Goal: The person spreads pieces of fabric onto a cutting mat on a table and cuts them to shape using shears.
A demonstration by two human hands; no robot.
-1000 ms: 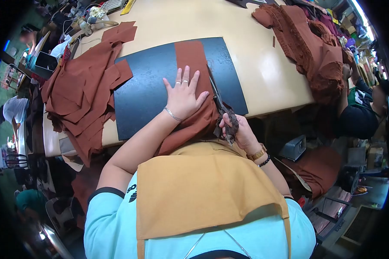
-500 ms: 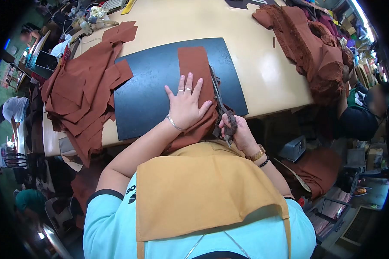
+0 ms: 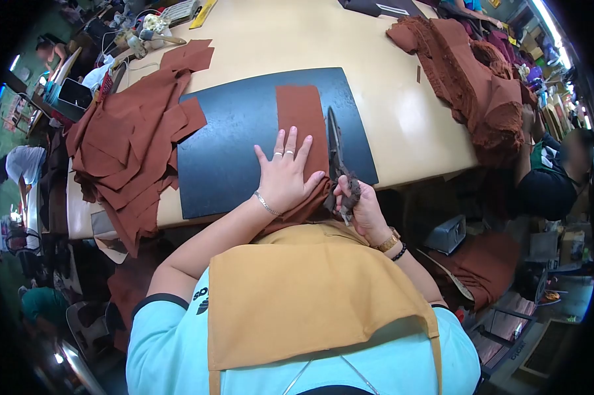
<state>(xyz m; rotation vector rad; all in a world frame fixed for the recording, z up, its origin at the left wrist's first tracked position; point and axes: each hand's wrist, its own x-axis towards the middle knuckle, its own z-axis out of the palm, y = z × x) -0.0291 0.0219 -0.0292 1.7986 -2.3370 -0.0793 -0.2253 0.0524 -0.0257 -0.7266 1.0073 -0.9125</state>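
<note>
A strip of reddish-brown material [image 3: 299, 108] lies on the dark board [image 3: 228, 141], its near end bunched at the table edge. Flat on top of the strip, with fingers spread, rests my left hand [image 3: 285, 172]. My right hand [image 3: 368, 209] is wrapped round the cloth-covered handles of large scissors [image 3: 336, 148]. The scissors' blades point away from me along the strip's right edge, over the board. Whether the blades are parted is hard to tell.
Brown pieces [image 3: 129, 128] are piled left of the board. A brown heap [image 3: 485, 92] lies at the table's right, near a seated person [image 3: 547, 174]. A brush [image 3: 162, 37] and yellow tool [image 3: 203, 13] sit at the far left.
The strip and my left hand on it have come slightly nearer to me. The strip's far end now lies lower on the board. My right hand still holds the scissors.
</note>
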